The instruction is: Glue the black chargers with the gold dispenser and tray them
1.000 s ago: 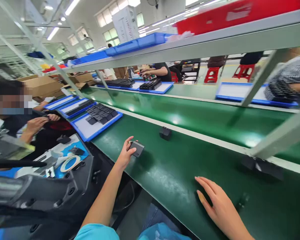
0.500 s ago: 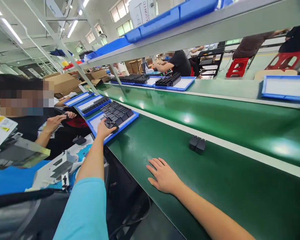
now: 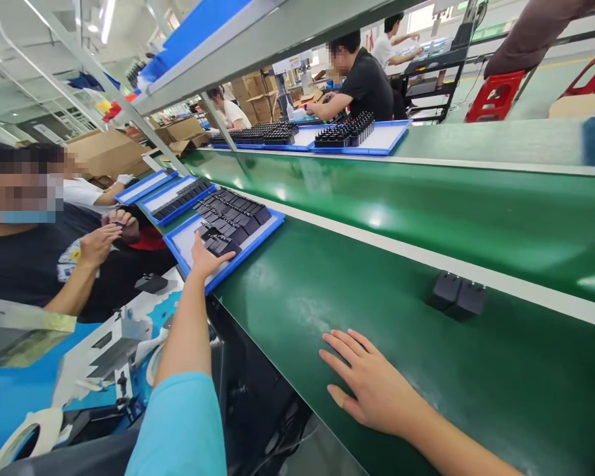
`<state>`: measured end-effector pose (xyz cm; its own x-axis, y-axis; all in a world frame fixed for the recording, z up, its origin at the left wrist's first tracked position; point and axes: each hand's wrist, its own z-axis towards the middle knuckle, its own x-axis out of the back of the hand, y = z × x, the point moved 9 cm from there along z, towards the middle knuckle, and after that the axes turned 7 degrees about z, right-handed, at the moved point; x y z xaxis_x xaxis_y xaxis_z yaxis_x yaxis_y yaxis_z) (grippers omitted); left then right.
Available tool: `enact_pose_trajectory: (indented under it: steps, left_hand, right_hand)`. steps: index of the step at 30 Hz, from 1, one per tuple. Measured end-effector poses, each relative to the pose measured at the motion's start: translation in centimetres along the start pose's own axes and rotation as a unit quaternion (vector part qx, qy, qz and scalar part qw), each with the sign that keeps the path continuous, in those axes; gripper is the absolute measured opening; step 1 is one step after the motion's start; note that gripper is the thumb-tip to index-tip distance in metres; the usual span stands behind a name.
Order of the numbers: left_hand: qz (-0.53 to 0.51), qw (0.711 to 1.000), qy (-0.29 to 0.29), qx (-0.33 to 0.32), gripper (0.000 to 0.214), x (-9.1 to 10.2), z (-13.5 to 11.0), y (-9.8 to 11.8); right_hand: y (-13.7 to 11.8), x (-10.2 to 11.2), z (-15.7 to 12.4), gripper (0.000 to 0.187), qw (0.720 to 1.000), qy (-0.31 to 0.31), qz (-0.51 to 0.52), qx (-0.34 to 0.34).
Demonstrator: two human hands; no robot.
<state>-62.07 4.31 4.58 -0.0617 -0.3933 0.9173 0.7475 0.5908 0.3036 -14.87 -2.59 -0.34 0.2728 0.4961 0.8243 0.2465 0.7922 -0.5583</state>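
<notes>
My left hand reaches into the nearest blue-rimmed tray. Its thumb and fingers span the front row of black plug adapters and grip it at the ends. More black adapters, their pins upward, lie behind in close rows. Palm down over the green belt, my right hand is open with fingers spread and holds nothing. Beyond it, two black adapters stand side by side on the belt.
Farther trays line the left side beside a seated co-worker. A metal fixture and a tape roll lie on the blue bench at left. Across the belt are adapter trays; a shelf crosses overhead.
The view has shifted, and the two adapters on the belt now appear nearer and farther right. My left hand stays at the tray's front row; my right hand remains spread.
</notes>
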Motion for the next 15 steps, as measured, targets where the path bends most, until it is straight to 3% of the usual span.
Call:
enact_pose_trajectory:
  steps: [4,8,12,15]
  left_hand:
    - [-0.027,0.997,-0.009,0.077,0.131,-0.5,-1.7,-1.0]
    - [-0.006,0.993,0.011,0.120,0.114,0.2,-1.4,-1.3]
    - [-0.005,0.979,0.050,0.199,0.097,1.5,-1.1,-1.6]
    - [0.013,0.970,0.043,0.240,0.105,1.4,-0.6,-1.4]
  right_hand:
    - [0.0,-0.1,0.0,0.053,1.000,-0.004,-0.011,-0.002]
    - [0.2,-0.4,0.0,0.053,1.000,-0.005,-0.003,-0.002]
    - [0.1,0.1,-0.2,0.050,0.999,0.034,0.008,-0.001]
    - [-0.3,0.4,-0.3,0.050,0.998,0.056,-0.004,0.024]
